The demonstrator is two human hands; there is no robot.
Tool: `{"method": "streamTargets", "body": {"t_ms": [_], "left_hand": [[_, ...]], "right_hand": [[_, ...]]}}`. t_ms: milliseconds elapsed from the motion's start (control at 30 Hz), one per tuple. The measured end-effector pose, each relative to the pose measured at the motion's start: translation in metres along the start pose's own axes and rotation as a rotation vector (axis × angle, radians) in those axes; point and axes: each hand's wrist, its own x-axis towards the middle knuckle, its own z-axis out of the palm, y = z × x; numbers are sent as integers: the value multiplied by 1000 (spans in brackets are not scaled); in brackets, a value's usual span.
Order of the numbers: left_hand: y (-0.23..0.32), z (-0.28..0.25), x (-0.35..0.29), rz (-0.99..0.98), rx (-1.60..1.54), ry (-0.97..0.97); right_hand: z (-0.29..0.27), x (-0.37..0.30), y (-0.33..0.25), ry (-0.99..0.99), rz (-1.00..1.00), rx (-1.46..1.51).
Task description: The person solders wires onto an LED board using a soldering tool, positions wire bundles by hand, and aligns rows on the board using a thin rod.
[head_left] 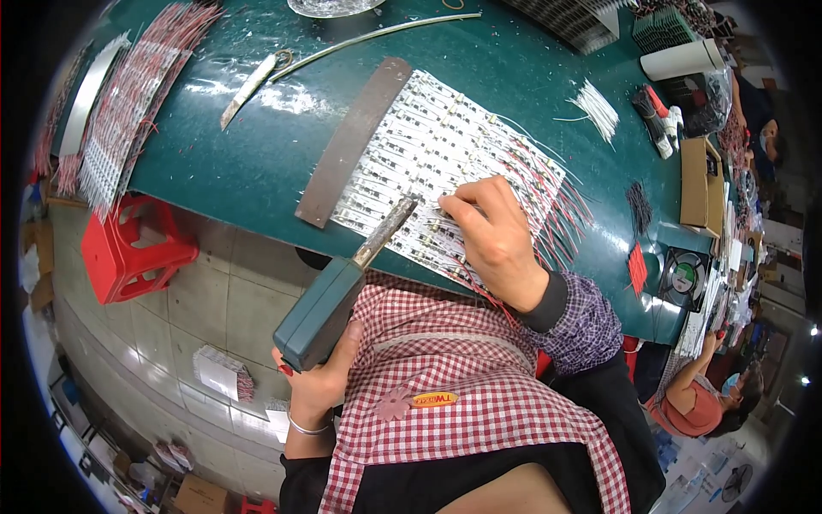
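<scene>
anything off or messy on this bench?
Nothing damaged. Minor clutter: scissors lie loose on the green table by a stray white strip. The left hand holds a soldering iron over the LED strips; the right hand presses them.

**Green Workbench and Its Load**

A dark green workbench (257, 163) carries a sheet of white LED strips (428, 146) with red and black wires at its right edge; a brown metal bar (351, 141) lies along its left side; a knife-like blade (248, 88) and a long thin rod (377, 34) lie beyond; white wire bundle (597, 109), cardboard box (700, 184) and white roll (681, 60) sit right.
</scene>
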Motion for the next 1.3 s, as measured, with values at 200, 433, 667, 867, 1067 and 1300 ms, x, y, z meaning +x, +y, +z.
{"method": "streamTargets", "body": {"t_ms": [200,433,667,867,1067,1300], "left_hand": [[-1,-4,-1,26,88,-7],[-1,-2,0,117,103,26],[-7,-5,3,229,197,-55],[5,-4,4,70,130,-73],[4,-5,3,129,179,-82],[-9,-8,-9,84,111,44]], "right_hand": [[-2,0,-6,35,-35,76],[1,-3,-7,-5,16,120],[0,-3,-8,-18,26,111],[0,-2,-10,-34,22,78],[-2,-1,-10,-52,-3,45],[-1,-2,-7,-65,-37,-3]]}}
